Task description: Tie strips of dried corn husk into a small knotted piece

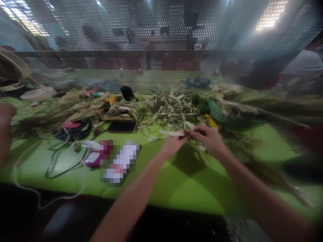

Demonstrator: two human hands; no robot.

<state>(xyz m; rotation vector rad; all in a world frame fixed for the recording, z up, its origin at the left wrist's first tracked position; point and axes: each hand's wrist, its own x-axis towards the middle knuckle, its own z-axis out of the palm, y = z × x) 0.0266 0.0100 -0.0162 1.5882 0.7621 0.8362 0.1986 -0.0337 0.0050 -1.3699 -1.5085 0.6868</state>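
Observation:
Over the green table, my left hand (174, 144) and my right hand (209, 138) meet with fingertips close together. Both are closed in a pinch on a pale strip of dried leaf (168, 133), whose long end sticks out to the left. A short pale piece rises between the hands. More leafy bits hang below my right hand. Just beyond lies a loose heap of pale dried leaf scraps (171, 108). A yellow object (212, 121) lies behind my right hand, against a green perforated thing (217, 110).
A dark phone (121, 126), a blurred-out device (122, 163), a magenta packet (94, 158) and a white cable (37, 193) lie to the left. Another person's arm (5, 127) enters at the left edge. A perforated screen (151, 60) stands behind the table (166, 188).

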